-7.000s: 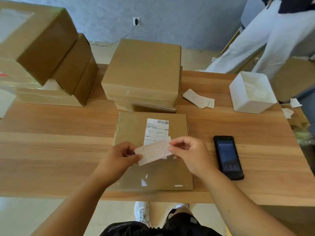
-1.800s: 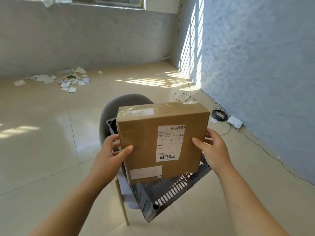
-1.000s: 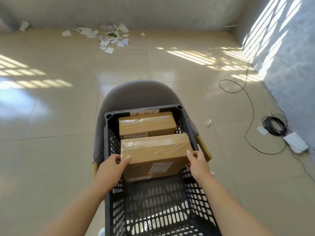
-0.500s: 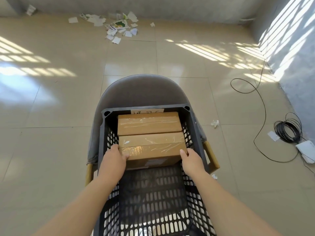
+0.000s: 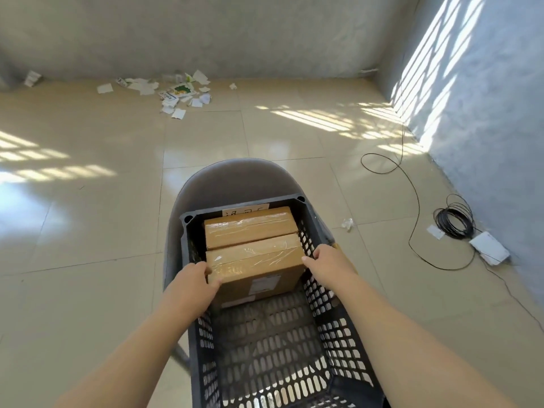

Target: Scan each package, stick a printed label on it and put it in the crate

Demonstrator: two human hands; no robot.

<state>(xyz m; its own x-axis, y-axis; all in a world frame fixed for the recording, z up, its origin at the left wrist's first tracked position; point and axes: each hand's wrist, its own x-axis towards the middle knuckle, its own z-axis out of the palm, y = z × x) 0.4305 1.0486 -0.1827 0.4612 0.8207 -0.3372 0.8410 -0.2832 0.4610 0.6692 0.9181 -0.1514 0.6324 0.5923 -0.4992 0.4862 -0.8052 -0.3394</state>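
A black perforated crate [image 5: 323, 319] sits on a grey chair. Two taped brown packages stand on edge at its far end. The farther package [image 5: 250, 228] leans at the back wall. The nearer package [image 5: 259, 260] rests against it, white labels on its front face. My left hand [image 5: 191, 285] grips its left edge, thumb over the front corner. My right hand [image 5: 328, 259] holds its right edge, the fingertips on the top corner.
The grey chair [image 5: 235, 178] back rises behind the crate. Paper scraps [image 5: 176, 97] litter the tiled floor by the far wall. A coiled black cable [image 5: 454, 220] and a white box [image 5: 488, 248] lie by the right wall.
I carried the labelled package from the table and lowered it into the crate. In the last half second it settled upright against the other package, both hands staying at its sides.
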